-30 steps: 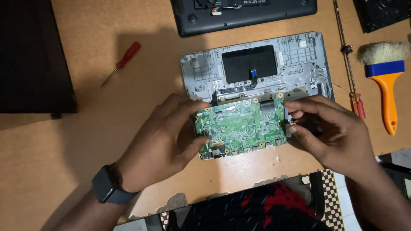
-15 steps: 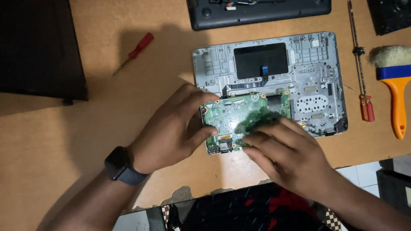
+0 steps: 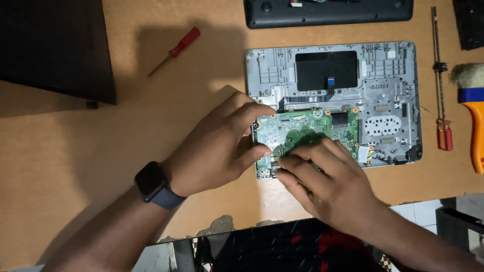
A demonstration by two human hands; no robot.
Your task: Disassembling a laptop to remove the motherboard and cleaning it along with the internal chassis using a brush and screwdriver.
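A green circuit board (image 3: pixel 295 130) lies in the lower left part of an opened grey laptop base (image 3: pixel 388 95) on the wooden table. My left hand (image 3: pixel 217 146), with a dark watch on its wrist, grips the board's left edge between thumb and fingers. My right hand (image 3: pixel 327 181) lies over the board's lower middle, fingertips pinching at something small near its bottom left edge. What the fingertips pinch is hidden.
A red screwdriver (image 3: pixel 174 51) lies at upper left, a black laptop cover (image 3: pixel 327 12) at the top. At right are a thin rod tool with red handles (image 3: pixel 441 100) and an orange brush (image 3: pixel 474 121). A dark panel (image 3: pixel 55 48) fills the upper left corner.
My right hand has moved from the board's right edge across to its lower left part. The left hand has stayed on the left edge. The view has shifted.
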